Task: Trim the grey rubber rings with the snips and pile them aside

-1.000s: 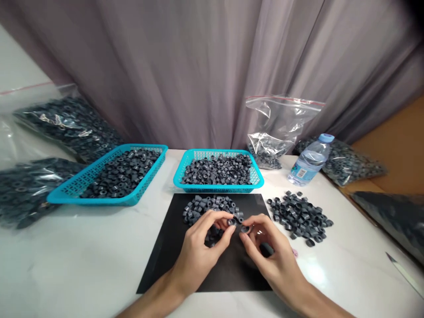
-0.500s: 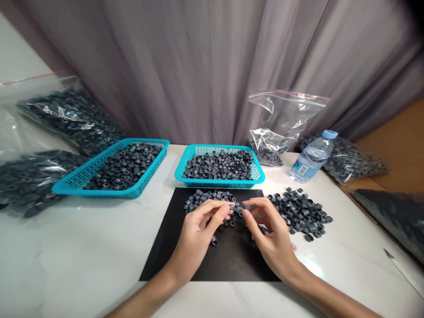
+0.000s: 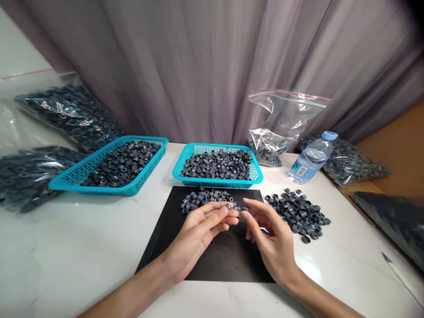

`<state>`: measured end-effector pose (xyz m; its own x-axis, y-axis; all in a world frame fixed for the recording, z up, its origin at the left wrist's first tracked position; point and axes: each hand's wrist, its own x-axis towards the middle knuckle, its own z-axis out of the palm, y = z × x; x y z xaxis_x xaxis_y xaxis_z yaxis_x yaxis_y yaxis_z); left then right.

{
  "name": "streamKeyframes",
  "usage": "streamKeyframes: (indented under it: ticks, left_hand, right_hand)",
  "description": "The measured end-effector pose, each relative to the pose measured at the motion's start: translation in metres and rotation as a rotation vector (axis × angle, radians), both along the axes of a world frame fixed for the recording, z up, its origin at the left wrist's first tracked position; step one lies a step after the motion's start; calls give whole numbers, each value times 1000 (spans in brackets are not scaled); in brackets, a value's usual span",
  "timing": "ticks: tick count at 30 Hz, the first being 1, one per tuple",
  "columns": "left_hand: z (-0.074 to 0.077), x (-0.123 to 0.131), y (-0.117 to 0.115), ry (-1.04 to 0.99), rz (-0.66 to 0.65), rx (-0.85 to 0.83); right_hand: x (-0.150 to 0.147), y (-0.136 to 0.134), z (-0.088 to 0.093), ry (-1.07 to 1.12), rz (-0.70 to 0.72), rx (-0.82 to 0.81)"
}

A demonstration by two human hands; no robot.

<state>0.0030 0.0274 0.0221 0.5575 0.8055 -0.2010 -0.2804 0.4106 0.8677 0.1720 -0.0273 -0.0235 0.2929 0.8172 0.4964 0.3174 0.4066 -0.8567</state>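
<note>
Over the black mat (image 3: pixel 162 236), my left hand (image 3: pixel 195 232) pinches a small grey plastic ring (image 3: pixel 229 206) between thumb and forefinger. Facing it, my right hand (image 3: pixel 273 236) grips a dark cap-like ring (image 3: pixel 245 208) with thumb and forefinger, its other fingers curled. The two parts are close together; whether they touch I cannot tell. Just behind my left hand lies a heap of small grey rings (image 3: pixel 207 196) on the mat. To the right of my right hand, a pile of dark cap-like rings (image 3: pixel 303 214) spreads over the white table (image 3: pixel 82 243).
Two blue baskets (image 3: pixel 217 180) (image 3: pixel 89 189) of grey parts stand behind. A part-filled zip bag (image 3: pixel 273 152) and a water bottle (image 3: pixel 313 157) are at the back right. More filled bags (image 3: pixel 69 112) (image 3: pixel 357 161) flank the table. A pointed blade (image 3: pixel 400 276) lies far right.
My left hand has turned, its lower fingers now stretching out beneath the small part. The dark cap-like ring in my right hand has tilted. The camera has shifted slightly.
</note>
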Motion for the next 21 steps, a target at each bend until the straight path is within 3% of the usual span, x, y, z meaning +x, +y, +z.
streamKeyframes:
  ticks: [8,16,19,21]
  left_hand:
    - [1,2,0,-33,-74,-104]
    - [-3,0,0,-71,-160,-77]
    - [-2,-1,3,-28,-179,-7]
    - [1,-3,6,46,-172,127]
  right_hand:
    - [4,-3,1,-124,-27,67]
    - [2,-6,3,-132,-11,112]
    - [1,-6,4,-172,5,168]
    - [1,-5,4,-193,10,192]
